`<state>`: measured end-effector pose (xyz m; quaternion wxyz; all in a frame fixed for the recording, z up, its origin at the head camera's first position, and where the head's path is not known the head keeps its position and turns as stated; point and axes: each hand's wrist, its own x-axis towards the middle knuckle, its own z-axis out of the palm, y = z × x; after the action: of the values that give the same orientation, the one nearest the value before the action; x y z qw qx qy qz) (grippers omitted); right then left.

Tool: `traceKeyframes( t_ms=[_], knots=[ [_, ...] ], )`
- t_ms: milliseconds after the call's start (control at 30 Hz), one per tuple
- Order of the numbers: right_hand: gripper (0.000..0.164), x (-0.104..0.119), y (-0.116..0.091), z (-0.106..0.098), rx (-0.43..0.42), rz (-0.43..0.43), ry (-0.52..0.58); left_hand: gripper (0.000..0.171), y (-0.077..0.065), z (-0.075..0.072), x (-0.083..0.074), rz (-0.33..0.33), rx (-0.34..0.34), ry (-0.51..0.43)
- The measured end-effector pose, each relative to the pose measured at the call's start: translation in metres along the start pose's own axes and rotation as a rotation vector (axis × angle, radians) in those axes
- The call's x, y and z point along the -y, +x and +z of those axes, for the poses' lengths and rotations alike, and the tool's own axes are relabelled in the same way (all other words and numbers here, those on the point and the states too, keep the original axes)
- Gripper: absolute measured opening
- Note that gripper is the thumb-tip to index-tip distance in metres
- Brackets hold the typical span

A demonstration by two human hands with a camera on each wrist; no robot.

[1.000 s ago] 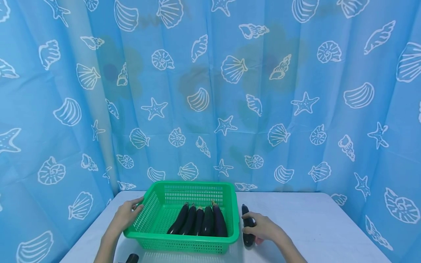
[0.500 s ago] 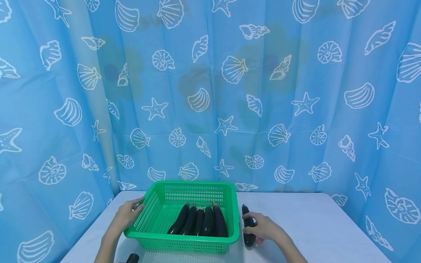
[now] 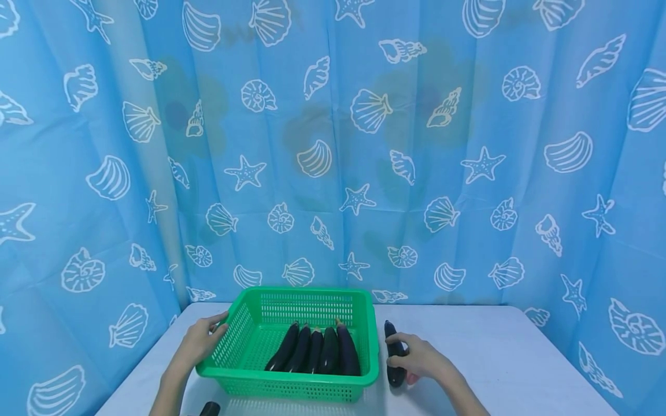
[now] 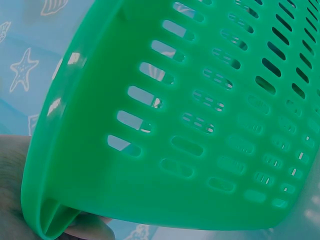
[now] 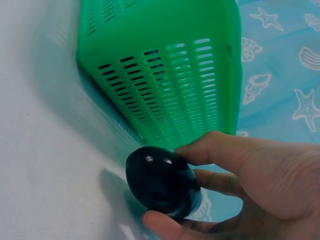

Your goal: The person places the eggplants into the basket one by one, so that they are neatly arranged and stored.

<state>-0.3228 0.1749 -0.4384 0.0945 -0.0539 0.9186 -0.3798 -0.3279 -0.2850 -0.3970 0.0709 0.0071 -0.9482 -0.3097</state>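
Note:
My right hand grips a dark purple eggplant just right of the green basket. In the right wrist view, the thumb lies on one side of the glossy eggplant and the fingers curl round the other, beside the basket's slotted wall. On the far side, my left hand holds the basket's left rim. The left wrist view has the basket wall up close, with part of the hand behind its rim. Several eggplants lie side by side inside the basket, towards its right.
The basket stands on a white table. A blue curtain with white shells and starfish hangs behind and on both sides. A small black cylindrical thing shows at the bottom edge, near the left forearm.
My right hand and its eggplant have shifted slightly right and away from me over the last half second. My left hand and the basket have stayed in place.

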Motion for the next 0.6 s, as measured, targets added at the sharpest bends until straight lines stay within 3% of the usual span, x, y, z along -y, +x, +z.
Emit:
traceKeyframes(
  t_ms=[600],
  knots=[
    [0.053, 0.002, -0.01, -0.018, -0.045, -0.093, 0.058, 0.047, 0.002, 0.0, 0.001, -0.015, 0.012, 0.014]
  ],
)
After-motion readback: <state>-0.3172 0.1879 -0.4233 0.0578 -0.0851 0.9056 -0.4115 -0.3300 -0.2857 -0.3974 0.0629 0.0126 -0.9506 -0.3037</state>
